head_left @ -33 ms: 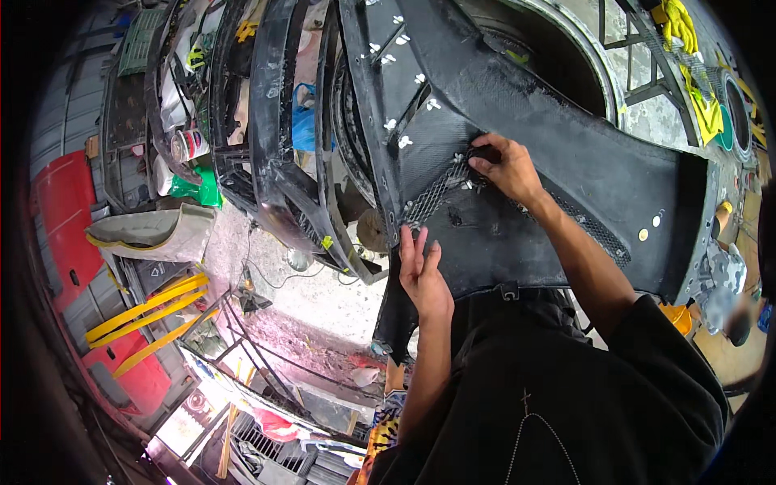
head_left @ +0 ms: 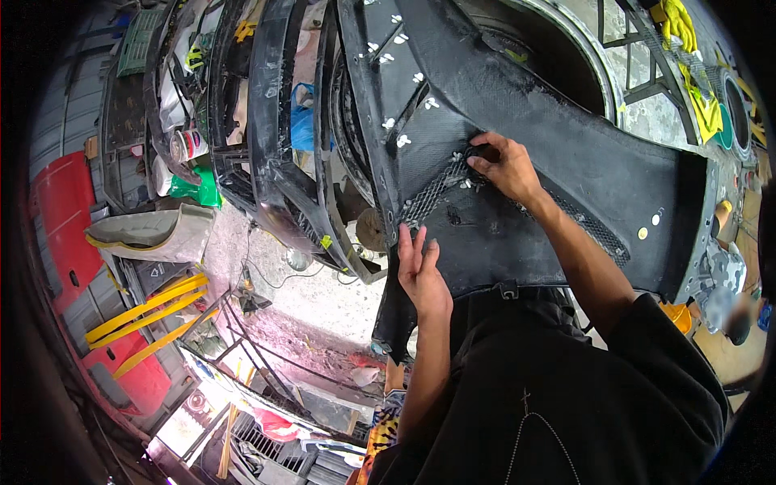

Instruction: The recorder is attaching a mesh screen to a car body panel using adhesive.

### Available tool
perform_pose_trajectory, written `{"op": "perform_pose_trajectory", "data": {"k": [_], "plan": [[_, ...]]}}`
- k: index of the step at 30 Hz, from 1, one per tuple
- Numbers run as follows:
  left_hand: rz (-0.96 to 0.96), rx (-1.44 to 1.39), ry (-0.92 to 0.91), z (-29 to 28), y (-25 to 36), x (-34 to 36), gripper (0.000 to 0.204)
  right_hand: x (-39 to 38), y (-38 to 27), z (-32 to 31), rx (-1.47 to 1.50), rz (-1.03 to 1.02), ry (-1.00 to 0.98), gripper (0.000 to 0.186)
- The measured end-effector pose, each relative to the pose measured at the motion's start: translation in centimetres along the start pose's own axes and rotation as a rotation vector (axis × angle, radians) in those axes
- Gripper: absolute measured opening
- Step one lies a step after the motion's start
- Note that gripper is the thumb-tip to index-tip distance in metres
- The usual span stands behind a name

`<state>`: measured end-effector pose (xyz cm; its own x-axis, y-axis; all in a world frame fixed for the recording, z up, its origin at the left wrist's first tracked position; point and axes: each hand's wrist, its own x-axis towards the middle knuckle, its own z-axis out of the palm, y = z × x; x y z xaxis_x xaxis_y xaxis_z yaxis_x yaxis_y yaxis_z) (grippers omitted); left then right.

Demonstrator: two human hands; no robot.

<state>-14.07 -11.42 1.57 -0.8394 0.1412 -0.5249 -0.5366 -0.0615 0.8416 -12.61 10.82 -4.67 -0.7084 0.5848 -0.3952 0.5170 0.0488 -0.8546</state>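
A large black molded panel (head_left: 558, 133), like a vehicle body part, lies in front of me with its textured side up. A strip of black diamond mesh (head_left: 431, 198) runs slantwise across it. My right hand (head_left: 508, 167) curls thumb and forefinger together at the strip's upper end; the fingers partly hide that end. At the lower end my left hand (head_left: 424, 275) has its fingers stretched out, tips at the panel's left edge. White blobs (head_left: 402, 141) dot the panel's upper left, and a second mesh strip (head_left: 594, 230) lies beneath my right forearm.
Several dark curved panels (head_left: 271, 105) stand to the left. Beyond them are a grey trough-shaped part (head_left: 153, 232), yellow strips (head_left: 149, 305) and a red panel (head_left: 65, 226). Yellow gloves (head_left: 679, 28) hang at upper right. A person (head_left: 725, 279) is at the far right.
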Motion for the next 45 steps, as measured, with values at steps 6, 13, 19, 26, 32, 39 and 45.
{"op": "perform_pose_trajectory", "data": {"k": [6, 13, 19, 26, 32, 39, 45], "plan": [[0.004, 0.06, 0.002, 0.1, 0.1, 0.2, 0.063, -0.2, -0.3, 0.0, -0.009, 0.017, 0.001, 0.036], [-0.013, 0.035, -0.008, 0.0, -0.2, 0.5, 0.067, -0.4, -0.4, 0.0, 0.053, -0.02, 0.013, 0.039], [-0.042, 0.014, -0.02, 0.2, -0.3, 0.5, 0.071, -0.1, 0.2, -0.1, 0.017, -0.045, -0.004, 0.04], [0.011, 0.095, -0.013, 0.4, -0.1, 0.3, 0.069, -0.3, 0.5, -0.5, 0.1, 0.01, -0.078, 0.043], [0.056, 0.099, 0.005, 0.6, 0.0, 0.0, 0.057, -0.3, 1.8, -0.4, 0.195, -0.014, -0.117, 0.043], [0.274, 0.264, 0.263, -2.3, 0.8, -4.4, 0.015, -1.1, 0.7, -3.0, 0.314, -0.162, -0.26, 0.037], [0.164, 0.503, 0.357, -9.5, 3.1, -12.0, 0.011, 1.9, 0.8, 0.7, -0.433, -0.592, -0.171, 0.028]]}}
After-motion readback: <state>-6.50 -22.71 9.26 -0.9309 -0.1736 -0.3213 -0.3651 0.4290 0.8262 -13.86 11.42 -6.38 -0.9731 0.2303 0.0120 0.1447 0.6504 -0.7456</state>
